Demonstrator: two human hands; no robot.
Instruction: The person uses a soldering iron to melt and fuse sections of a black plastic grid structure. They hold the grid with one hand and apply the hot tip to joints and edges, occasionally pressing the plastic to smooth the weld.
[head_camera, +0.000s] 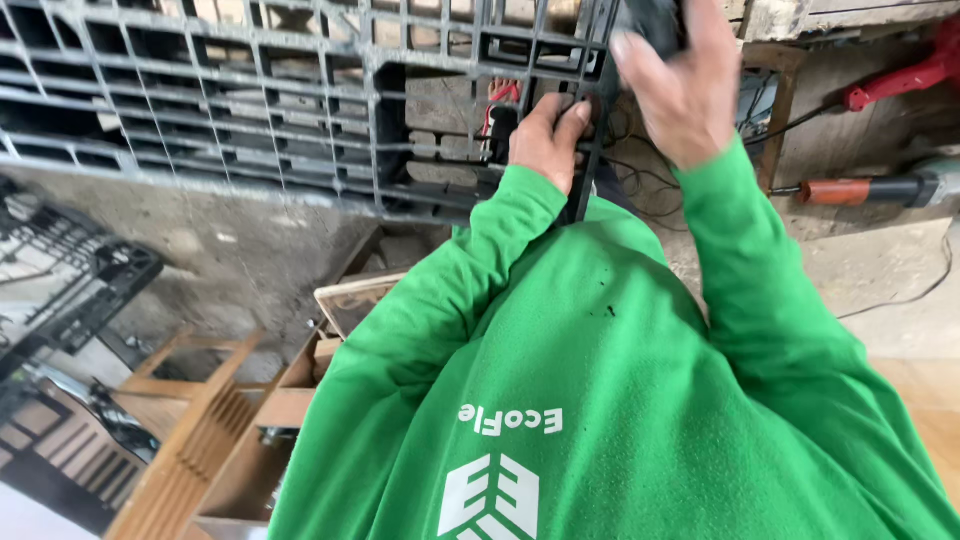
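A large black plastic grid pallet (300, 110) stands tilted in front of me, across the top of the view. My left hand (548, 140), in a green sleeve, is closed on a vertical bar at the pallet's right edge. Just right of it and higher, my right hand (680, 85) is wrapped over a dark object (655, 22) held against the pallet's top right corner. That object is blurred and mostly hidden by my fingers, so I cannot tell what it is. My green sweatshirt (600, 400) fills the lower middle of the view.
Another black plastic grid piece (70, 280) lies at the left. Wooden frames and slats (220, 420) sit at the lower left. At the right are an orange-handled power tool (870, 188), a red tool (900, 80) and black cables (640, 180) on the concrete floor (900, 280).
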